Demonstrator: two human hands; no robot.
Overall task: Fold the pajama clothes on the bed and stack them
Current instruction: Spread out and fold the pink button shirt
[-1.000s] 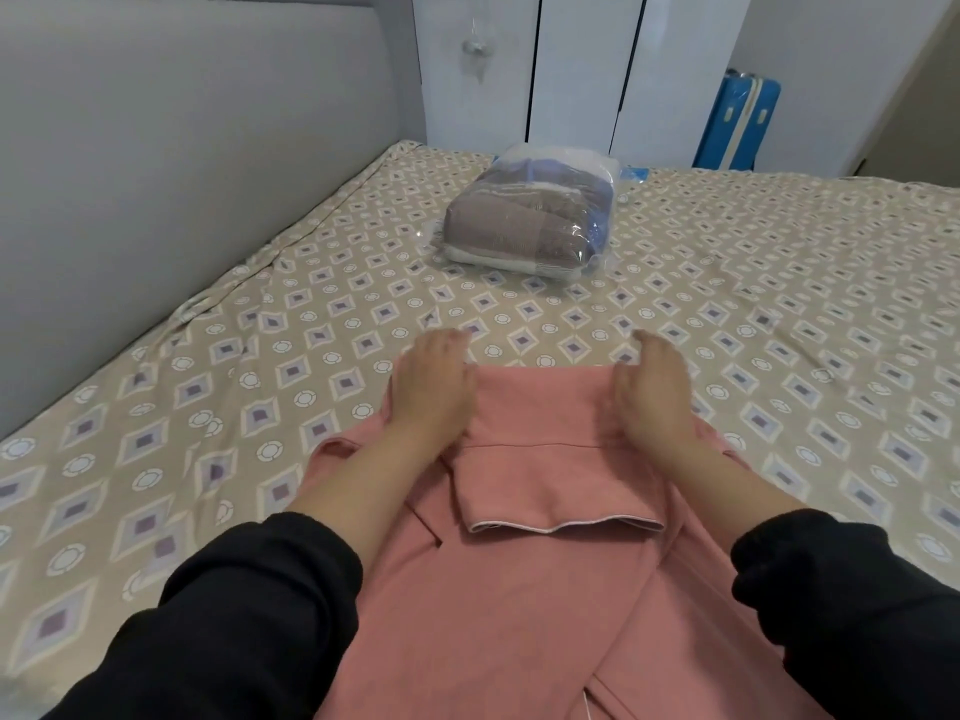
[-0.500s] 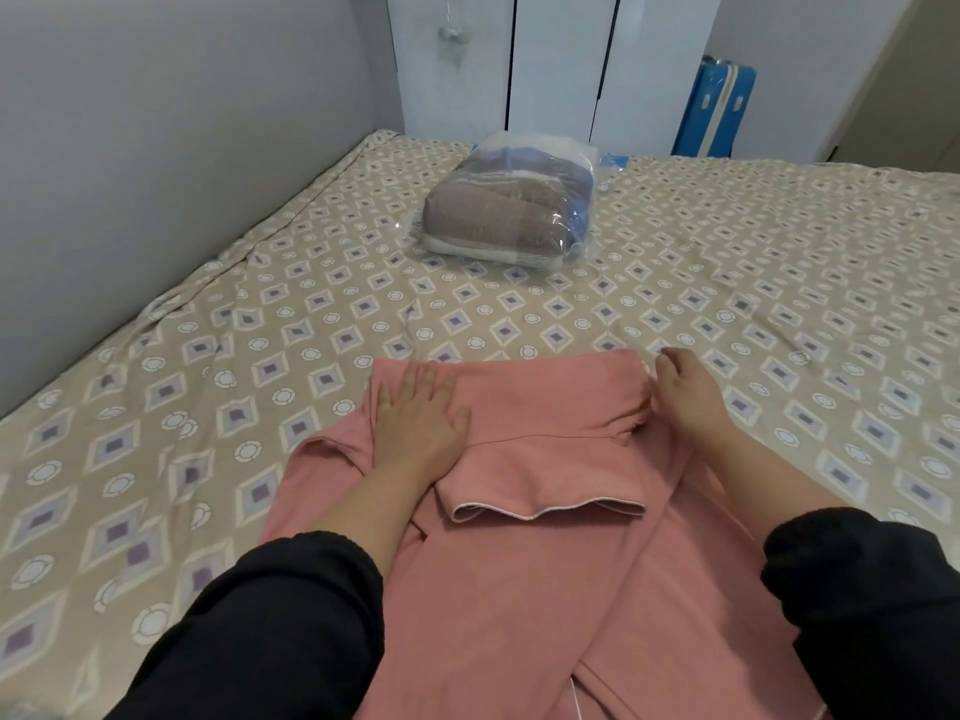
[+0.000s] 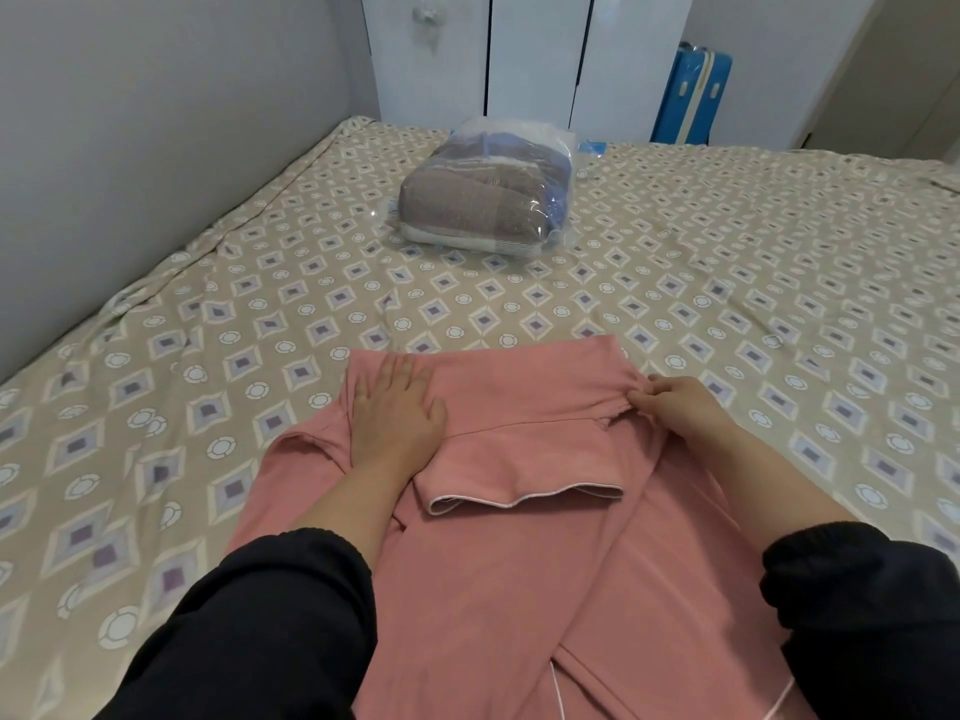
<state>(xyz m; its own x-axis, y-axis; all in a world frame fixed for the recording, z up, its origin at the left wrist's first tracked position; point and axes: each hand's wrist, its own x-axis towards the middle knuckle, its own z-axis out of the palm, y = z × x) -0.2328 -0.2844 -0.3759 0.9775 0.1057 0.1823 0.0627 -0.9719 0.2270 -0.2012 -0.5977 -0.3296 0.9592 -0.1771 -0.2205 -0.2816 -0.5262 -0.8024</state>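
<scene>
A pink pajama garment with thin white piping lies on the patterned bed sheet in front of me. Its far part is folded back toward me into a flap. My left hand presses flat on the left end of that fold, fingers straight. At the fold's right end, my right hand pinches a bunched corner of the pink fabric between thumb and fingers. Black sleeves cover both forearms. The garment's near end runs out of view at the bottom.
A clear plastic bag of folded grey and blue bedding sits farther up the bed. A grey padded headboard lines the left side. White wardrobe doors and a blue suitcase stand beyond the bed.
My right hand slid from on top of the fold to its right corner and now pinches the fabric there. My left hand flattened and shifted slightly toward me on the left end.
</scene>
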